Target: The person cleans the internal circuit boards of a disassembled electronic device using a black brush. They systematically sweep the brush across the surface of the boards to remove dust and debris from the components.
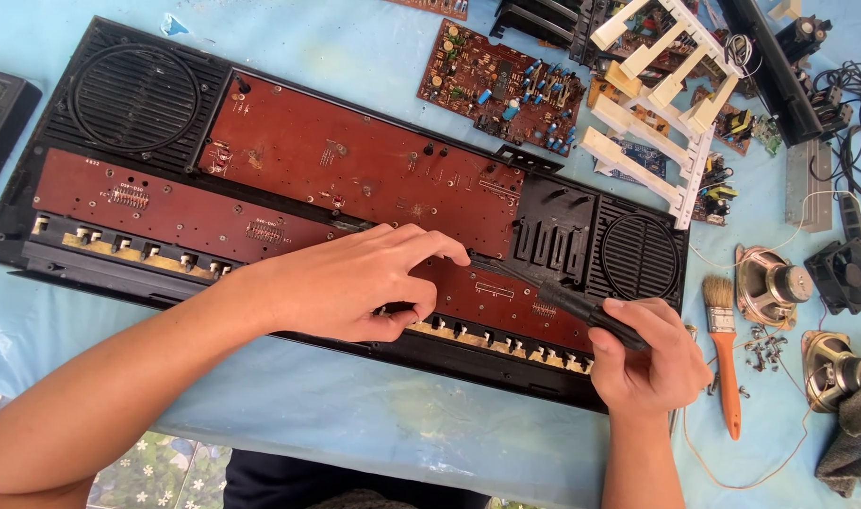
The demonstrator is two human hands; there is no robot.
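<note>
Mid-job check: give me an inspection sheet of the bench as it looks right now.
Surface: light blue sheet covering the table.
Job's things: opened black keyboard case with brown circuit boards; black screwdriver.
Clutter: loose circuit board, white key frame, paintbrush, screws, speakers, small fan.
Grippers: left hand pinches at the screwdriver tip; right hand grips its handle.
Cables: black cables at right edge.
Surroundings: patterned floor tiles below.
</note>
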